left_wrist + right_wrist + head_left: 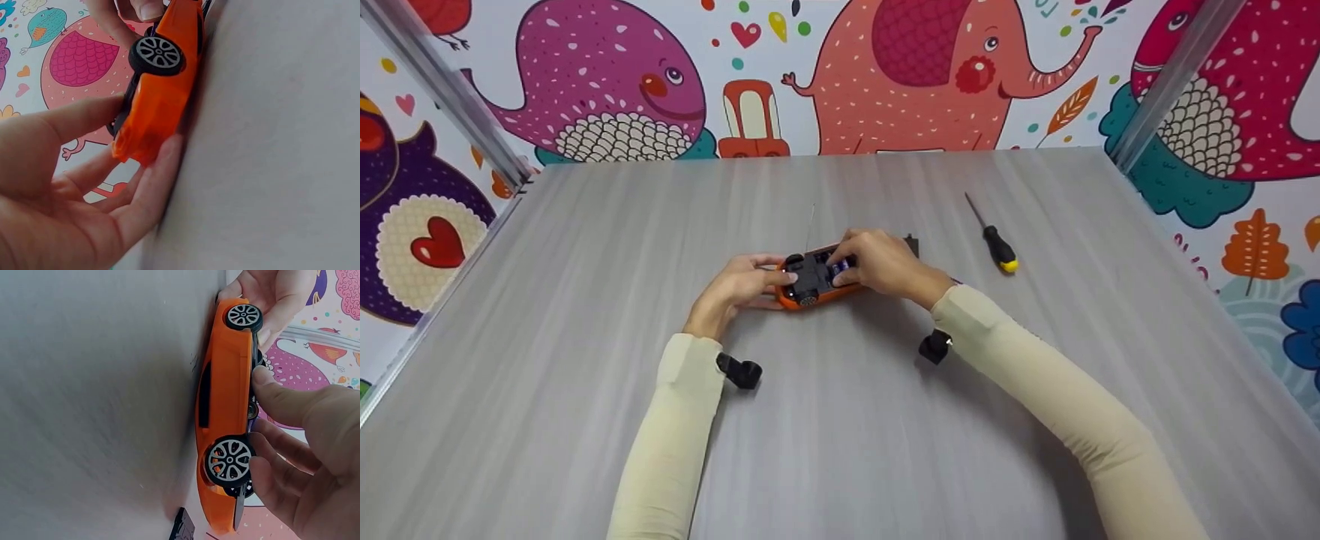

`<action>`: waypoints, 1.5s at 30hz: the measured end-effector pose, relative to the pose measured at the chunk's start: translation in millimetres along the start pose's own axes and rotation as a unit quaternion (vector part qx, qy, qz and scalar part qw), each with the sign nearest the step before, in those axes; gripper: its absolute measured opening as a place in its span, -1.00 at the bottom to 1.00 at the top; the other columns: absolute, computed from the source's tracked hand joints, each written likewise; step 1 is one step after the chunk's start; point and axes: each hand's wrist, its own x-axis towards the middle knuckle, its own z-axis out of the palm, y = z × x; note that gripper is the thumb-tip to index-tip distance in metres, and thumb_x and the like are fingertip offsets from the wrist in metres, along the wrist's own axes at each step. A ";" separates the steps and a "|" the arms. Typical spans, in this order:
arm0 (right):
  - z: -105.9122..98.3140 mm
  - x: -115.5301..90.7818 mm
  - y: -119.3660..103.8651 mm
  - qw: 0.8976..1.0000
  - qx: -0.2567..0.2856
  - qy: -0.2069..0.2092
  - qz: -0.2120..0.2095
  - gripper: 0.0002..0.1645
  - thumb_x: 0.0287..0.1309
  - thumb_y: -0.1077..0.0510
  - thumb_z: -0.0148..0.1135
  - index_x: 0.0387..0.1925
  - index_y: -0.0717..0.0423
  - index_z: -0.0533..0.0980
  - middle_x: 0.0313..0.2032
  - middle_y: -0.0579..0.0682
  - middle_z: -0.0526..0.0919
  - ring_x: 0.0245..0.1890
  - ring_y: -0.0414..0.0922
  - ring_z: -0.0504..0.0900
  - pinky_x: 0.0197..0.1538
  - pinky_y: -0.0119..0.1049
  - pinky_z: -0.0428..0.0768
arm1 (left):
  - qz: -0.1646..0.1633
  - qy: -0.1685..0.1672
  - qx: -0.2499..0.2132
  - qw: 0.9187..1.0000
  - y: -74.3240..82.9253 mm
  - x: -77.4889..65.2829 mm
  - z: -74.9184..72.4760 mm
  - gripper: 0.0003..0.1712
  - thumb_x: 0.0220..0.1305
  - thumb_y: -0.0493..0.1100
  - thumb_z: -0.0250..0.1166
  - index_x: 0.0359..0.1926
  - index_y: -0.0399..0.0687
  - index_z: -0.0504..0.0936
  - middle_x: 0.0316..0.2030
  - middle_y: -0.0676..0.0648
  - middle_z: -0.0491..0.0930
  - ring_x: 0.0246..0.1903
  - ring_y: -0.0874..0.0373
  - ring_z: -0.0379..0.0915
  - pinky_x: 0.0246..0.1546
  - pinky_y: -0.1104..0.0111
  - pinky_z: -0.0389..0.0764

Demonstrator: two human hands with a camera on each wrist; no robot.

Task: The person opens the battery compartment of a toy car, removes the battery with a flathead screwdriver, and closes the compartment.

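An orange toy car [787, 300] lies upside down on the table, its black underside facing up. My left hand [739, 285] grips one end of it, thumb on the underside and fingers along the orange body [154, 109]. Over the middle of the underside, my right hand [881, 262] has thumb and fingertips in a recess, pinching a purple-blue battery [841, 267]. Only a sliver of purple shows between the fingers in the right wrist view. Spoked wheels [229, 460] stick out at the car's side. Much of the recess is hidden under my right hand.
A screwdriver [997, 244] with a black and yellow handle lies to the right on the grey table [825, 420]. Beside the car's far end is a small black plastic piece [183, 526]. A thin antenna wire [811, 225] extends behind the car. Printed panels [765, 45] border the table.
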 end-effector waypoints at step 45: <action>16.9 0.0 11.1 0.975 -0.146 0.079 -0.150 -0.70 0.36 0.14 0.24 0.07 0.01 0.69 0.06 -0.03 0.74 0.00 -0.03 0.67 0.00 -0.11 0.74 | -0.007 0.004 0.003 1.000 1.1 -1.4 -1.2 -0.23 0.35 -0.21 0.31 0.50 -0.22 0.22 0.38 -0.29 0.37 0.06 -0.01 0.54 0.02 0.22 0.74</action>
